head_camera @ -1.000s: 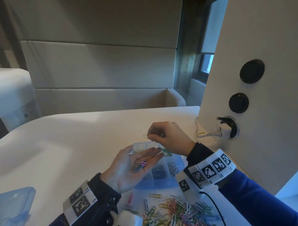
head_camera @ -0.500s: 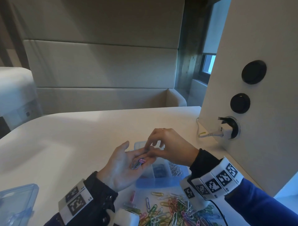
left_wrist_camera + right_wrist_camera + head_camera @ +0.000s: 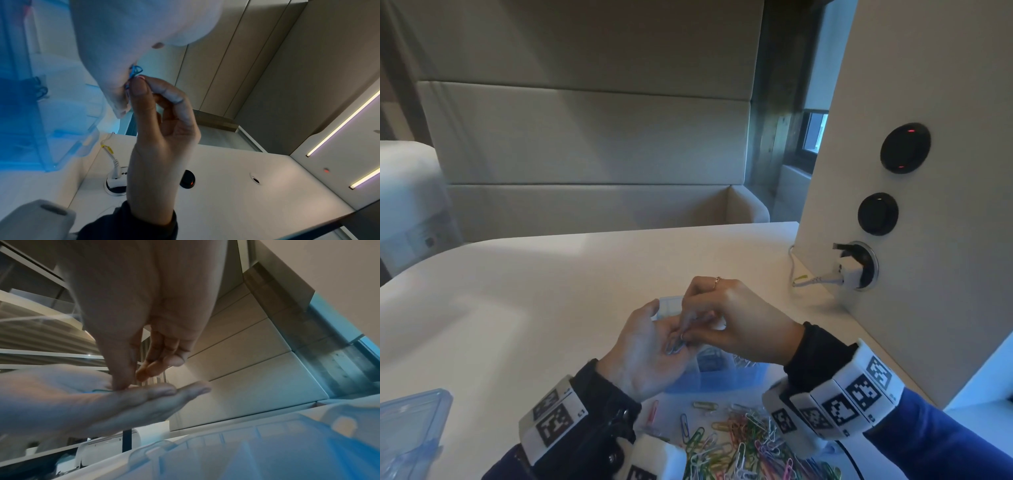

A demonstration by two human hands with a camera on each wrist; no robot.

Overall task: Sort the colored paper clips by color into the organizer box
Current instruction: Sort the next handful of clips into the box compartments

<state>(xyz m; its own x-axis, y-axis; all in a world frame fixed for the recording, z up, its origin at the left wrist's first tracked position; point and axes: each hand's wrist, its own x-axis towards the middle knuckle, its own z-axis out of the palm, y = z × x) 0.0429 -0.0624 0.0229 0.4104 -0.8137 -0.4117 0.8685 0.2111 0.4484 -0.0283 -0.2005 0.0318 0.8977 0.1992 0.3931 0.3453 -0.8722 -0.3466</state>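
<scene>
Left hand [image 3: 645, 353] flat, palm up, above translucent blue plastic organizer box [image 3: 726, 375], cradling thin blue wire paper clips [image 3: 134, 73]. Right hand [image 3: 732, 322] pinches one clip. Loose multicoloured clip pile [image 3: 743, 442] nearer than box.

Left hand [image 3: 645, 349] flat (palm up); right hand [image 3: 726, 322] fingertips pinching down.

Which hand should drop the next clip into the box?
Right. The right hand already pinches a blue clip from the left hand, which lies flat as a tray above the box.
</scene>
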